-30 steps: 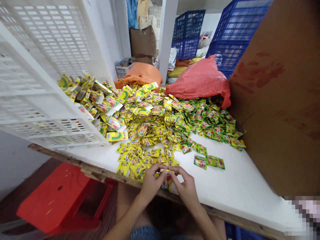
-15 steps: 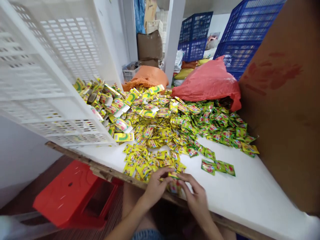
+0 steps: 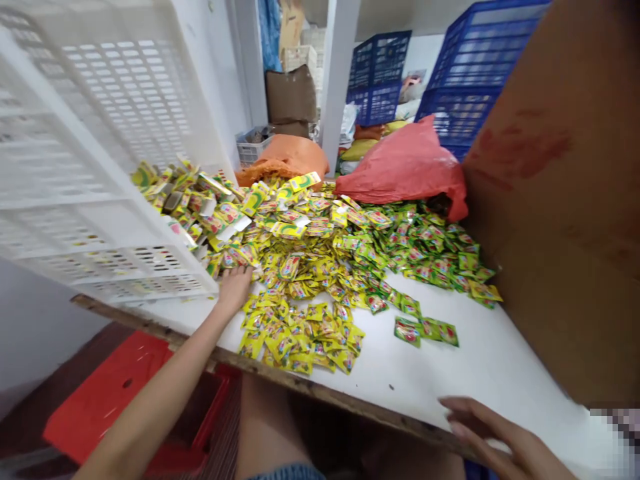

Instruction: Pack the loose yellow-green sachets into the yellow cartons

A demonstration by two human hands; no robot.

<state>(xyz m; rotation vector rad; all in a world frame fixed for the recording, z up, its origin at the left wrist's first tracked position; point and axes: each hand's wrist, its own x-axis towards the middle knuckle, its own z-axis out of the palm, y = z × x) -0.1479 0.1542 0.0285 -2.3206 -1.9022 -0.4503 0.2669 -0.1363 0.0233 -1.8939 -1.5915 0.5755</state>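
Observation:
My left hand (image 3: 235, 288) reaches to the lower left edge of the heap. Its fingers are closed over a small yellow carton (image 3: 257, 273), which the hand mostly hides. More yellow cartons (image 3: 231, 213), some with white flaps up, lie just beyond it. Low over the front right of the table, my right hand (image 3: 493, 433) is open and holds nothing I can see, thumb and fingers apart. Yellow sachets (image 3: 300, 333) are spread between the hands, and green sachets (image 3: 425, 247) are heaped further back. Several green sachets (image 3: 407, 331) lie apart on the white tabletop (image 3: 480, 360).
On the left a white plastic crate (image 3: 135, 87) borders the cartons. A brown cardboard box (image 3: 565, 253) stands at the right. Orange (image 3: 295, 153) and red sacks (image 3: 405, 167) lie behind the heap. Below the table edge is a red stool (image 3: 100, 407); blue crates (image 3: 480, 60) are stacked behind.
My hands were together at the front edge with a small yellow pack. Now they are apart: the left has moved left to the cartons, the right outward to the right. The pack is out of sight.

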